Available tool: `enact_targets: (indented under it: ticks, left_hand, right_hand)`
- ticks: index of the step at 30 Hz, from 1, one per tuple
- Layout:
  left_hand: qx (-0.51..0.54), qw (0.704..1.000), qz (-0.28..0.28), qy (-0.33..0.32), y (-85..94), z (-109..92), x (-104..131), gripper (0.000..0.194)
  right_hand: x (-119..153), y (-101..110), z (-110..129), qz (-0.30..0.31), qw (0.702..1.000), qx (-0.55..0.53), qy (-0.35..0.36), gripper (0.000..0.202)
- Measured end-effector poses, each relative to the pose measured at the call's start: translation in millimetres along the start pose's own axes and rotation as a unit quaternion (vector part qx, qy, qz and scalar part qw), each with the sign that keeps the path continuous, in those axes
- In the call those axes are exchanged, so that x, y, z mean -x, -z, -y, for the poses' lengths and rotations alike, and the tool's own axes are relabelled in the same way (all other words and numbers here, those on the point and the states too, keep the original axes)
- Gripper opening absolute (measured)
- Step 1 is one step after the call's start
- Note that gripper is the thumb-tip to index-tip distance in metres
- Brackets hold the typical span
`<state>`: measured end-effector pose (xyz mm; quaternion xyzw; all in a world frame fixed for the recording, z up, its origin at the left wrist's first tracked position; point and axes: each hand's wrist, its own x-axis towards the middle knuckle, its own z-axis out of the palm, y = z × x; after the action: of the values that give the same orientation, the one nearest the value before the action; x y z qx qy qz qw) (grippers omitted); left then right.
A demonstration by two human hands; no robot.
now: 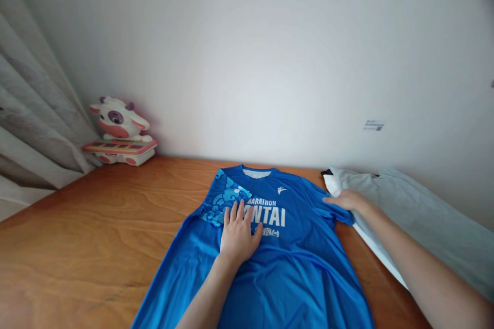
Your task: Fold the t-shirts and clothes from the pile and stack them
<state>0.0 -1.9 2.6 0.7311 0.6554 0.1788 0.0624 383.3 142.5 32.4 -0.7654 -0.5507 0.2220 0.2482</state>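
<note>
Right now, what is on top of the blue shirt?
Its patterned sleeve, folded inward, and the left hand. The right hand is at the other sleeve. Part of the chest lettering is covered and cannot be read.

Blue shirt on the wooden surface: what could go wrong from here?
The patterned sleeve, folded in over the chest, might spring back if the left hand lifts. The right hand, at the other sleeve, could catch the grey cloth close by. Creases in the blue shirt may get pressed in.
</note>
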Motion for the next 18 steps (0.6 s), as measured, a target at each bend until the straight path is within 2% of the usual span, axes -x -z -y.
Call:
enact_targets:
  ticks: [5,8,12,16,18]
  left_hand:
    - [-0.005,1.000,0.000,-0.003,1.1,-1.0,0.4,0.056]
    - [-0.007,1.000,-0.004,-0.004,1.5,-1.3,1.0,0.055]
    - [-0.008,1.000,-0.010,-0.006,1.5,-1.1,1.3,0.054]
    - [-0.004,1.000,-0.005,-0.004,2.2,-0.9,1.0,0.054]
    - [-0.003,1.000,-0.006,-0.006,2.3,-0.7,0.8,0.053]
  right_hand:
    - [10.3,3.1,-5.8,0.069,0.998,-0.007,0.003,0.032]
    - [15.9,-1.7,-3.8,0.064,0.997,-0.049,0.003,0.024]
    - [20.9,-7.8,0.2,0.041,0.994,-0.099,-0.014,0.028]
    - [30.8,-14.0,20.0,0.021,0.991,-0.130,0.021,0.037]
    - [38.2,-12.8,36.4,0.050,0.986,-0.147,0.065,0.048]
